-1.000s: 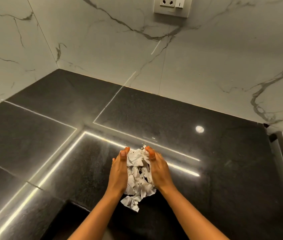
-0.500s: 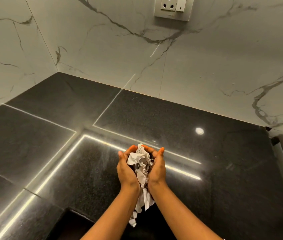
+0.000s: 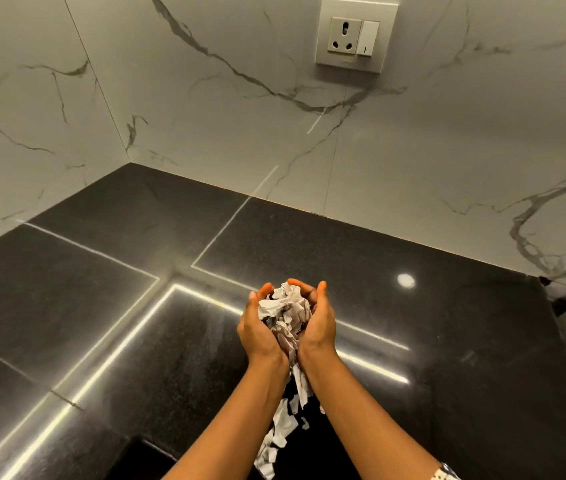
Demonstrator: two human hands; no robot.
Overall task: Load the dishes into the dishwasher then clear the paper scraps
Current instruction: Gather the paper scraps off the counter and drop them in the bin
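Cupping crumpled white paper scraps point(image 3: 285, 308) between curled left hand point(image 3: 259, 329) and right hand point(image 3: 321, 322); pieces dangle below wrists. Advise closing palm heels first.

Glossy black granite countertop point(image 3: 108, 306), white grey-veined marble walls point(image 3: 205, 116); beige socket-and-switch plate point(image 3: 356, 34) at 12 o'clock.

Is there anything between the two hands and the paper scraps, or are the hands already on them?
Nothing visible stands between them. The left hand and the right hand cup the paper scraps directly, over the black countertop. Some loose pieces trail down between the wrists, outside the grip.
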